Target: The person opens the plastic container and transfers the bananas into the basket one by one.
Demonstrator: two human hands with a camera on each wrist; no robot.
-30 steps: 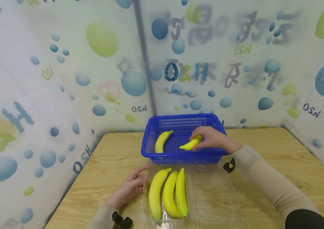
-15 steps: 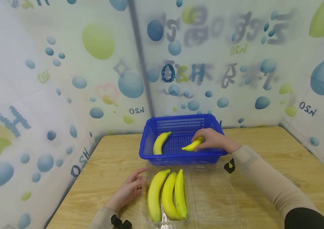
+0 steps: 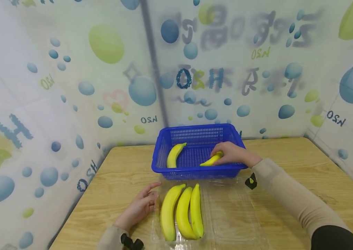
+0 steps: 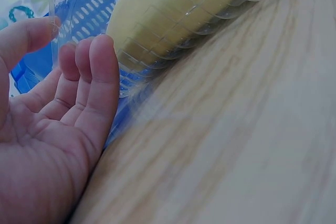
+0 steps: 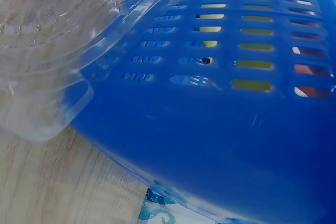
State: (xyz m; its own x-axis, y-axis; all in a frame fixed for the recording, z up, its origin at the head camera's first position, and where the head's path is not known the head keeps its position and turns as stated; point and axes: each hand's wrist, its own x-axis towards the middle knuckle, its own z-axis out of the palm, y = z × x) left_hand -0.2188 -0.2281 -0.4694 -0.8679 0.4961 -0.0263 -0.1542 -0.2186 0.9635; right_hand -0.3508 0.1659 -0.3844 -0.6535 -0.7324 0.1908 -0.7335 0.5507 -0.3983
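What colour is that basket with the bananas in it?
Blue; the basket shows best in the head view.

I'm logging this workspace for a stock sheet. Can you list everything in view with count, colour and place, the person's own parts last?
Wooden table: one, light brown, below everything
Patterned wall covering: panel count unclear, pale with blue and green prints, around the table
Perforated basket: one, blue, towards the table's back
Plastic container: one, clear, before the basket
Bananas: three, yellow, container's left half
Left basket banana: one, yellow, basket's left side
Right basket banana: one, yellow, basket's right side
Wrist devices: two, black, one per wrist
Sleeves: two, beige, both arms
Left hand: one, bare, at the container's left edge
Right hand: one, bare, gripping the right basket banana
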